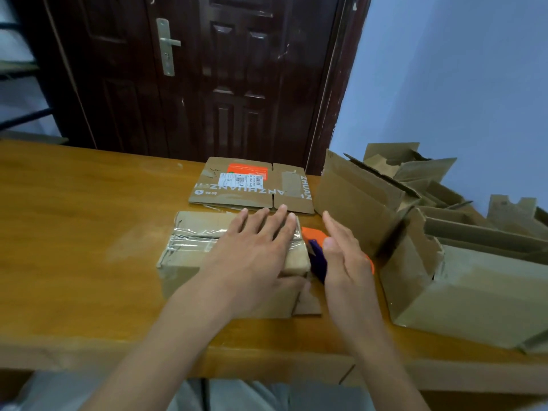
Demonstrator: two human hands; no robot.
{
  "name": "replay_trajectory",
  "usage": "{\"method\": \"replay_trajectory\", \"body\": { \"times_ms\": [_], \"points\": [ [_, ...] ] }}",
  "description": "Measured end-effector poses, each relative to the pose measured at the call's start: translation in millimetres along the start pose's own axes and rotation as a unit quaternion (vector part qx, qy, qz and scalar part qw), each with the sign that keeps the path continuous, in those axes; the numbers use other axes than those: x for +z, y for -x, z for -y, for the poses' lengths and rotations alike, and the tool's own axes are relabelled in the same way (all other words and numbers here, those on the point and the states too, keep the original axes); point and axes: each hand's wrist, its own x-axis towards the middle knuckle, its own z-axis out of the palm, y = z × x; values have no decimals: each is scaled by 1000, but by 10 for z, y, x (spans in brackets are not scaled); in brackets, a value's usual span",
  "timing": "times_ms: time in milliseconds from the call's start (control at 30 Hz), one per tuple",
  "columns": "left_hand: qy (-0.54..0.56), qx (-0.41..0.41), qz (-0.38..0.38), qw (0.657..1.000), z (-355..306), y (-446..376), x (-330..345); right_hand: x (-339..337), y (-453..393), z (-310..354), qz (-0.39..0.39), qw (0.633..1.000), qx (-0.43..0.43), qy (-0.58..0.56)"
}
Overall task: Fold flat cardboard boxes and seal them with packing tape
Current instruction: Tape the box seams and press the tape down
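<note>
1 folded cardboard box (189, 253) is found on the desk (74, 209), near the front edge at about mid-length, with a band of clear packing tape (189, 240) run across its top. The left hand (252, 256) is laid flat on the right part of the box top, fingers straight and spread; nothing is gripped. The right hand (344, 256) is held edge-up just beside the box's right end, fingers straight and together; no hold on anything is seen. An orange and blue tape dispenser (314, 244) is seen between the box and the right hand, largely hidden by that hand; contact cannot be determined. 1 flat printed box (252, 188) is lying toward the rear edge. Open boxes (444, 262) are piled at the right end of the desk. A dark door (207, 69) is noted behind.
</note>
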Motion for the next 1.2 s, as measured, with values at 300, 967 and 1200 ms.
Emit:
{"method": "replay_trajectory", "body": {
  "times_ms": [300, 967, 1200],
  "points": [
    [8, -3, -24, 1000, -40, -13, -24, 521, 277, 275, -53, 972, 46, -224],
    [91, -113, -425, 893, 712, 893, 633, 602, 84, 177, -111, 987, -106, -42],
    [181, -64, -418, 888, 660, 837, 573, 463, -134, 42, -7, 968, -251, -10]
  ]
}}
